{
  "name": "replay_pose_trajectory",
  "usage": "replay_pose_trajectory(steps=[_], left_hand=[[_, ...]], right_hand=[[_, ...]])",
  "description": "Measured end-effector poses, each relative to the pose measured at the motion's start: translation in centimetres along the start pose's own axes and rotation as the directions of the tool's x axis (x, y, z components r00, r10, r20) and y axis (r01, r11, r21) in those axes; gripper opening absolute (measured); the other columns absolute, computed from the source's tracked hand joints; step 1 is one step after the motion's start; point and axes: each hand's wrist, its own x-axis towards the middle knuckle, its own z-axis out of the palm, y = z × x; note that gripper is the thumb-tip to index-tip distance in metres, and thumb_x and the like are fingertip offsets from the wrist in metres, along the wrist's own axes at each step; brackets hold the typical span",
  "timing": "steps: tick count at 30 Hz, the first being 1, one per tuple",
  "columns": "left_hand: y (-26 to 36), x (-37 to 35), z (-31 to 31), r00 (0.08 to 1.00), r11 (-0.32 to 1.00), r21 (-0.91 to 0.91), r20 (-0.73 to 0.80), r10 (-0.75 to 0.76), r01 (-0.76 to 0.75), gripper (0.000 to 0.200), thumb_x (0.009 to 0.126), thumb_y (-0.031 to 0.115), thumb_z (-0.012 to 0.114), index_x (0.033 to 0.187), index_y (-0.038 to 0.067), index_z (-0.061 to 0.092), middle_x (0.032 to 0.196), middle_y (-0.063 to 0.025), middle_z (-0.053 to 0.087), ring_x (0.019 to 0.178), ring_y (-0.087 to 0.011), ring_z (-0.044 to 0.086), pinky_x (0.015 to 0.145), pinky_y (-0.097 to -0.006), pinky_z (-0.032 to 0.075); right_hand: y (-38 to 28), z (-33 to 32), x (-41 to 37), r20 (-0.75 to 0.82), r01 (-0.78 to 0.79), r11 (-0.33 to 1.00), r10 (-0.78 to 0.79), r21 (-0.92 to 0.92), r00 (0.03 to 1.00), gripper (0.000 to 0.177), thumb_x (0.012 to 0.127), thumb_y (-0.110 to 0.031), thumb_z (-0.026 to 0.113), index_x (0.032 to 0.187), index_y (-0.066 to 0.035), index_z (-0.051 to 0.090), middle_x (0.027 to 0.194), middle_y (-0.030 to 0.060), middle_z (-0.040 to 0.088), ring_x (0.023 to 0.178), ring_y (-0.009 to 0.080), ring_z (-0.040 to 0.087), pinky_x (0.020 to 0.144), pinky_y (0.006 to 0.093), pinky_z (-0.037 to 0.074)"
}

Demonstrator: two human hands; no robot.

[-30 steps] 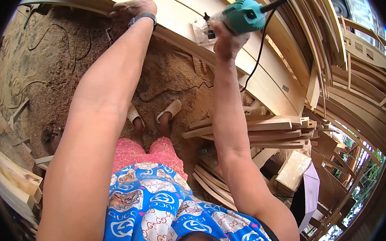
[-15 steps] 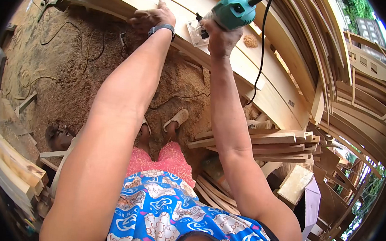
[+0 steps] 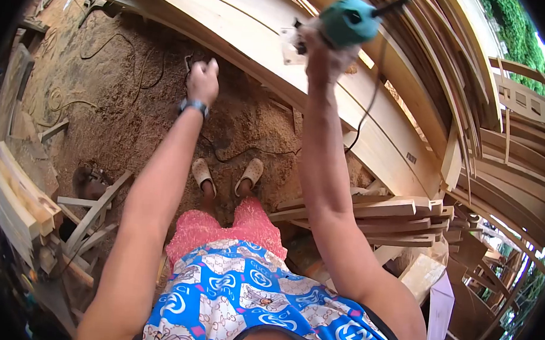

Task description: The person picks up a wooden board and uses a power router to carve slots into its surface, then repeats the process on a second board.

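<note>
My right hand [image 3: 331, 55] grips a teal trim router [image 3: 348, 22] by its body, its cord leaving from the top end. The router's clear plastic base [image 3: 292, 47] overlaps the long pale wooden board [image 3: 250, 39] in this view. My left hand [image 3: 203, 82], with a watch [image 3: 193, 105] at the wrist, hangs apart from the board, over the dusty ground. Its fingers are curled into a loose fist with the thumb raised, and nothing shows in it. A little sawdust [image 3: 351, 69] peeks out beside my right hand.
Long curved planks [image 3: 428, 61] are stacked beyond the board. Shorter wood pieces [image 3: 389, 213] pile up at the right, more timber [image 3: 24, 200] at the left. A dark cable [image 3: 248, 150] crosses the sawdust-covered ground [image 3: 118, 118] ahead of my clogs [image 3: 249, 171].
My left hand has come off the board's edge, moving down and back toward me, its fingers curling in. My right hand keeps its grip on the router. The view has shifted slightly.
</note>
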Motion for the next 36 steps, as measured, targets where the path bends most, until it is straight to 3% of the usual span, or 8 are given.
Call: replay_pose_trajectory(steps=[3,8,18,20,25,29,31,36], left_hand=[[-4.2,-8.4,2.7,0.972,0.995,0.084,0.232,0.036,-0.057,0.041,0.089,0.037,0.072,0.105,-0.001,0.072,0.103,-0.0224,0.074,0.097,-0.0331,0.072,0.085,-0.0435,0.056],[-0.6,-19.3,7.8,0.643,0.947,-0.234,0.696,0.321,-0.219,0.091,0.083,0.028,0.078,0.155,-0.002,0.032,0.156,-0.0279,0.041,0.146,-0.0374,0.042,0.121,-0.0416,0.035],[7.6,-29.3,17.3,0.449,0.816,-0.564,0.701,0.554,-0.127,0.122,0.085,0.030,0.084,0.166,0.013,-0.006,0.172,-0.0191,-0.002,0.159,-0.0287,0.003,0.127,-0.0416,0.008],[7.9,-30.3,18.0,0.447,0.810,-0.582,0.705,0.551,-0.080,0.104,0.090,0.026,0.079,0.166,0.011,0.009,0.167,-0.0183,0.024,0.155,-0.0264,0.022,0.125,-0.0382,0.020],[4.7,-31.1,18.2,-0.273,0.964,-0.129,0.943,0.191,0.231,0.049,0.098,0.020,0.069,0.142,0.003,0.055,0.133,-0.0111,0.062,0.128,-0.0180,0.053,0.109,-0.0338,0.041],[-3.4,-30.5,15.9,0.314,0.705,-0.494,0.656,0.687,-0.509,0.029,0.095,0.027,0.070,0.112,0.004,0.069,0.110,-0.0119,0.072,0.108,-0.0263,0.066,0.092,-0.0392,0.050],[0.1,-28.6,11.4,0.798,0.976,0.218,0.589,-0.130,-0.002,0.033,0.093,0.033,0.071,0.103,0.001,0.071,0.107,-0.0181,0.071,0.102,-0.0359,0.066,0.091,-0.0443,0.050],[-3.5,-24.0,13.0,0.992,0.995,0.063,0.107,0.070,-0.077,0.054,0.093,0.045,0.069,0.109,-0.006,0.069,0.116,-0.0257,0.068,0.113,-0.0427,0.062,0.097,-0.0470,0.049]], right_hand=[[-5.7,-3.3,-0.6,-0.056,-0.005,1.000,0.004,-0.007,0.998,0.033,0.064,0.000,0.080,0.094,-0.005,0.067,0.082,0.0046,0.072,0.068,0.0163,0.070,0.070,0.0321,0.062],[-9.9,-4.3,-3.7,-0.090,-0.142,0.983,0.153,0.121,0.984,0.029,0.065,0.002,0.079,0.090,-0.004,0.066,0.080,0.0029,0.069,0.069,0.0137,0.067,0.067,0.0296,0.057],[-13.0,-4.0,-8.2,0.049,-0.261,0.946,0.256,0.194,0.965,0.035,0.067,-0.003,0.081,0.096,-0.004,0.063,0.083,0.0048,0.070,0.075,0.0166,0.070,0.071,0.0320,0.058],[-12.7,-4.5,-7.9,0.073,-0.288,0.944,0.280,0.163,0.957,0.037,0.066,-0.003,0.082,0.097,-0.004,0.062,0.084,0.0049,0.070,0.076,0.0172,0.070,0.072,0.0327,0.058],[-9.2,-6.5,-5.9,0.211,-0.271,0.954,0.240,0.130,0.948,0.043,0.066,-0.004,0.083,0.103,-0.004,0.060,0.088,0.0048,0.070,0.081,0.0190,0.070,0.075,0.0347,0.059],[-2.7,-7.9,-3.6,0.244,-0.123,0.992,0.117,0.012,0.963,0.047,0.067,-0.005,0.083,0.108,-0.006,0.059,0.096,0.0050,0.070,0.083,0.0196,0.070,0.079,0.0361,0.061],[-1.9,-7.9,-2.0,0.315,-0.180,0.984,0.172,-0.005,0.933,0.050,0.067,-0.007,0.084,0.111,-0.007,0.059,0.097,0.0053,0.070,0.086,0.0193,0.071,0.078,0.0344,0.061],[3.0,-6.2,-0.3,0.335,-0.185,0.983,0.176,-0.007,0.925,0.045,0.063,-0.005,0.083,0.104,-0.005,0.065,0.095,0.0038,0.070,0.083,0.0177,0.070,0.076,0.0324,0.059]])
